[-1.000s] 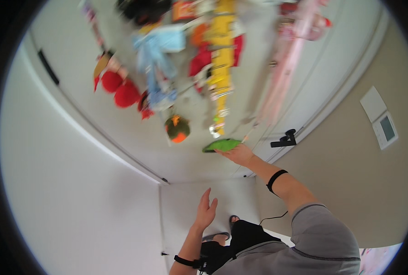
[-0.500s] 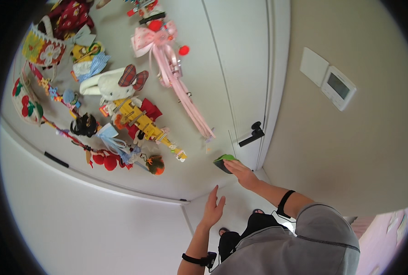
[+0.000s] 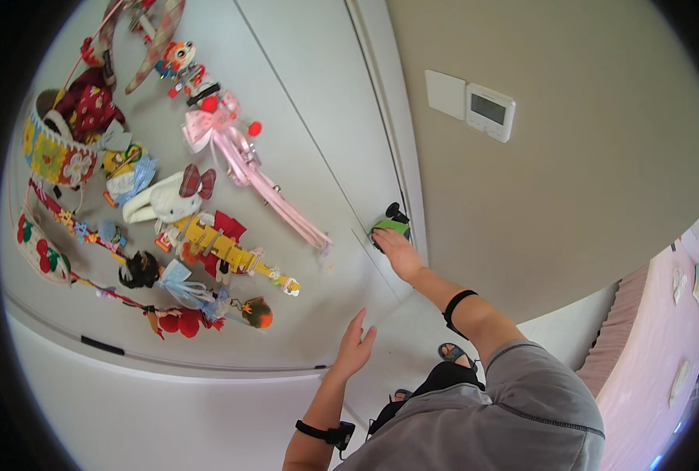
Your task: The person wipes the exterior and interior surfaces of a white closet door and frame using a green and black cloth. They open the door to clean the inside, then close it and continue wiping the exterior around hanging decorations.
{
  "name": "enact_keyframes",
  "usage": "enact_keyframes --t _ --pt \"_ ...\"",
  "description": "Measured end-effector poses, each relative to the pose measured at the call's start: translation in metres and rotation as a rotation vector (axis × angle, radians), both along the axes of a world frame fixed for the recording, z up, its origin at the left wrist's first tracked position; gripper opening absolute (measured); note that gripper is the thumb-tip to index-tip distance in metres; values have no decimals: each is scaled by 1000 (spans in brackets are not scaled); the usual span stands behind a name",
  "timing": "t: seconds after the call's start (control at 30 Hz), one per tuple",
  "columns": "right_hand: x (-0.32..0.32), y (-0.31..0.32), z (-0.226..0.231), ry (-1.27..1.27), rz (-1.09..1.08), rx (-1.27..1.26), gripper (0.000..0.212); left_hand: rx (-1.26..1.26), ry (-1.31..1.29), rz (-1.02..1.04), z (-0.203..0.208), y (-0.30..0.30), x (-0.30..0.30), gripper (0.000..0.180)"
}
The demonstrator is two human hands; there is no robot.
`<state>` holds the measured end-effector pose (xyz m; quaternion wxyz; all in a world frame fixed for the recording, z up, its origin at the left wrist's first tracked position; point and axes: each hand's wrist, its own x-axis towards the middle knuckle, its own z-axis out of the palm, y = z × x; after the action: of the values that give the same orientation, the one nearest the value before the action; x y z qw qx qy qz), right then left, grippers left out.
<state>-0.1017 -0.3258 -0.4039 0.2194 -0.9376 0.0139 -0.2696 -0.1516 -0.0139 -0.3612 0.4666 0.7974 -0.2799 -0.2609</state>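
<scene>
My right hand (image 3: 398, 256) presses a green and dark grey cloth (image 3: 393, 226) against the white door (image 3: 302, 157), right by its black handle (image 3: 397, 211). The cloth covers much of the handle, and my fingers partly hide the cloth. Lower down, my left hand (image 3: 353, 351) is held up in front of the door with its fingers extended. It holds nothing.
Soft toys (image 3: 173, 198), a pink ribbon hanger (image 3: 263, 184) and a yellow strip of hair clips (image 3: 228, 250) hang on the door. A thermostat (image 3: 490, 111) is on the beige wall. Pink bedding (image 3: 647, 345) lies at the right.
My right hand has moved up with the cloth, from the door surface below the handle to the handle. My left hand stays raised and has shifted slightly left; the view has turned right.
</scene>
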Motion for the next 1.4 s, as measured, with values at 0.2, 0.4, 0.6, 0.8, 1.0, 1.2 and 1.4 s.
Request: enact_keyframes --t 0.2,0.4,0.6,0.8,1.0,1.2,1.4 --pt "3 -54 21 139 184 -169 38 33 -34 -79 -7 -24 7 69" --pt "22 -43 38 388 117 -479 24 41 -21 -75 3 -56 6 70" --pt "44 -30 10 502 119 -620 27 42 -34 -9 4 -81 -3 71" --pt "60 -26 -19 539 69 -810 30 29 -47 133 9 -89 -30 70" --pt "55 -24 -30 589 100 -840 29 22 -26 250 19 -93 -67 69" --pt "57 -32 -29 485 142 -812 25 19 -51 347 32 -117 -58 68" --pt "49 -44 -7 413 295 -669 27 -23 -84 391 29 -122 -45 67"
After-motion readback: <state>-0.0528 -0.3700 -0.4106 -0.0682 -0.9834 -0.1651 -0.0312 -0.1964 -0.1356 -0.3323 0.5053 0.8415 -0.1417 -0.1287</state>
